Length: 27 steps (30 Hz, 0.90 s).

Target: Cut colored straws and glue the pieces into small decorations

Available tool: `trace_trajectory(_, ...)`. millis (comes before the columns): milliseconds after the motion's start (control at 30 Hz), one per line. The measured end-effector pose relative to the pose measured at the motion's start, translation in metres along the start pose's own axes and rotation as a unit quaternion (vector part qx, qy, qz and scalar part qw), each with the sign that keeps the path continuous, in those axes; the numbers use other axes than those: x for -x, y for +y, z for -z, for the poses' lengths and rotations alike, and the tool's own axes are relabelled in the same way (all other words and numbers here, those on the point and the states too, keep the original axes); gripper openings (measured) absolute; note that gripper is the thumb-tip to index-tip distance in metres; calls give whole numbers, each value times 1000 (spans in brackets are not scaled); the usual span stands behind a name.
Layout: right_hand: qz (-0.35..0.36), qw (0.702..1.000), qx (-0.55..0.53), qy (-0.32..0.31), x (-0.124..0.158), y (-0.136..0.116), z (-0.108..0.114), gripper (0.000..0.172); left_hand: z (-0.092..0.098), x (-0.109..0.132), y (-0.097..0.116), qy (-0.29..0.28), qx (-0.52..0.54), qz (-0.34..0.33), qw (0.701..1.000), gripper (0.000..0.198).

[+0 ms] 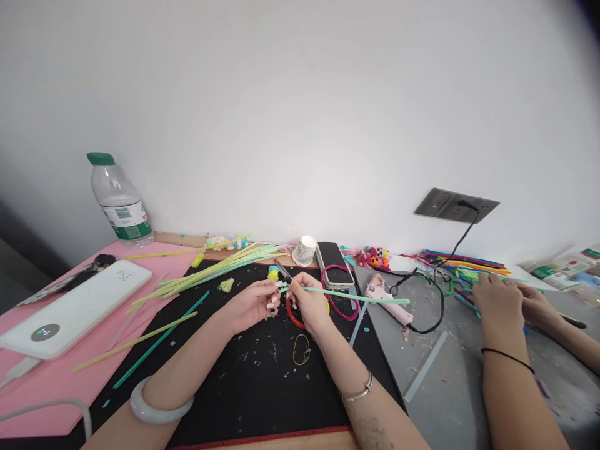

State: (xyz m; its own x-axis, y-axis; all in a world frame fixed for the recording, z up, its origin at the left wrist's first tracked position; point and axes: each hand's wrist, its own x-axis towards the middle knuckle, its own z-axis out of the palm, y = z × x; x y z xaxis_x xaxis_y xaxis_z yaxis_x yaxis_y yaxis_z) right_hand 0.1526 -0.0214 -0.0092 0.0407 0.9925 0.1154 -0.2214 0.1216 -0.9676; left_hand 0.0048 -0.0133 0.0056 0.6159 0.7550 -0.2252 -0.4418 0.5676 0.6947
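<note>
Fingers of the left hand (257, 305) pinch the green stem (360, 296) near one end; those of the right hand (309, 303) close around red-handled scissors (294, 317), the stem jutting out rightward. Between the forearms, the black mat (262, 397) offers scrap-strewn room up to its red edge on the desk (290, 442), before a white wall (300, 125).

Soft light on wall (300, 125); dark top-right corner (lens vignetting)

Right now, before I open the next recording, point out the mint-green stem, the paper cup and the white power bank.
Mint-green stem (360, 295): head view, on its free length.
Paper cup (305, 250): head view, on its side wall.
White power bank (87, 305): head view, on its upper face.
</note>
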Motion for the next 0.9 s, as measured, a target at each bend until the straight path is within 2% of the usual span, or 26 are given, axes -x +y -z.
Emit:
trace_trajectory(133,7,1000,-8,0,-1,-2,1,23,3,0,0,13,-25,-21,999,15)
trace_trajectory(267,9,999,-29,9,-1,-4,2,20,3,0,0,81,-66,-43,994,21)
trace_trajectory(333,13,1000,-24,13,0,-5,1,18,3,-1,-1,98,-103,-51,989,27)
trace_trajectory(467,11,1000,8,-1,1,-4,0,16,2,-2,-5,65,-162,-51,983,42)
trace_trajectory(600,6,1000,22,-16,2,-3,-2,16,3,-1,-5,52,-139,-44,988,42)
trace_trajectory(900,16,999,26,-21,1,0,0,18,2,1,5,17,-50,73,996,35)
